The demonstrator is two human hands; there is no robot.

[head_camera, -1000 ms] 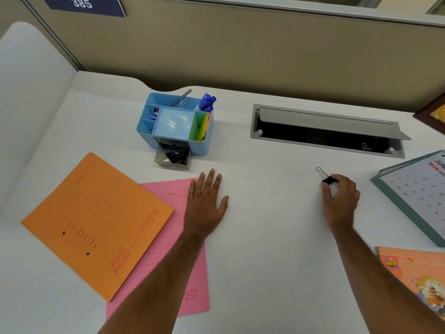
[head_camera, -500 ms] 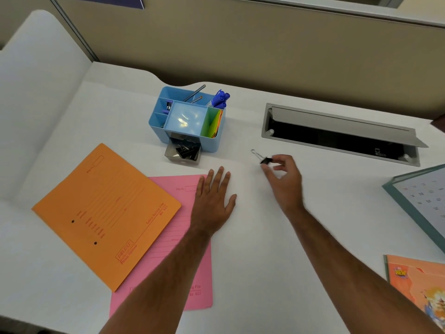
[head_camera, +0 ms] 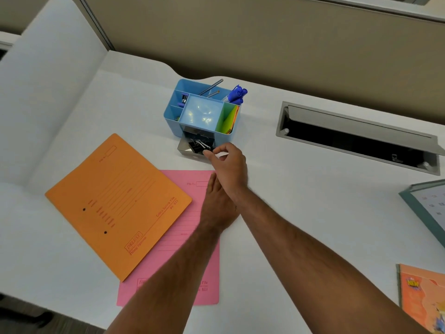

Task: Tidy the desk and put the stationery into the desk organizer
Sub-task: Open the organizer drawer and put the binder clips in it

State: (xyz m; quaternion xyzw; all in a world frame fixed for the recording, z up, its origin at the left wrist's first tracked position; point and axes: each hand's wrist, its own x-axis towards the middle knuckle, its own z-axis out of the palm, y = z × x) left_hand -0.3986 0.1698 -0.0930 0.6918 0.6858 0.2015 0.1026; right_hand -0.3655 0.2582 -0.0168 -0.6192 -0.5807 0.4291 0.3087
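The blue desk organizer point(head_camera: 171, 116) stands at the back of the white desk. It holds blue markers point(head_camera: 237, 94), pens point(head_camera: 211, 86) and coloured sticky notes point(head_camera: 228, 119). Its small drawer point(head_camera: 186, 150) is pulled out at the front with several black binder clips inside. My right hand point(head_camera: 230, 165) reaches over the drawer, fingertips pinched on a black binder clip point(head_camera: 201, 145) whose silver handles point into the drawer. My left hand point(head_camera: 216, 208) lies flat and open on the pink folder point(head_camera: 187, 189), partly under my right forearm.
An orange folder point(head_camera: 115, 201) overlaps the pink one on the left. A grey cable hatch point(head_camera: 356, 138) is open at the back right. A desk calendar point(head_camera: 428, 206) and an orange booklet point(head_camera: 423, 300) lie at the right edge. A partition wall rises behind.
My right hand has carried the binder clip from the right side of the desk leftward to the organizer's drawer. My left hand has stayed flat on the pink folder.
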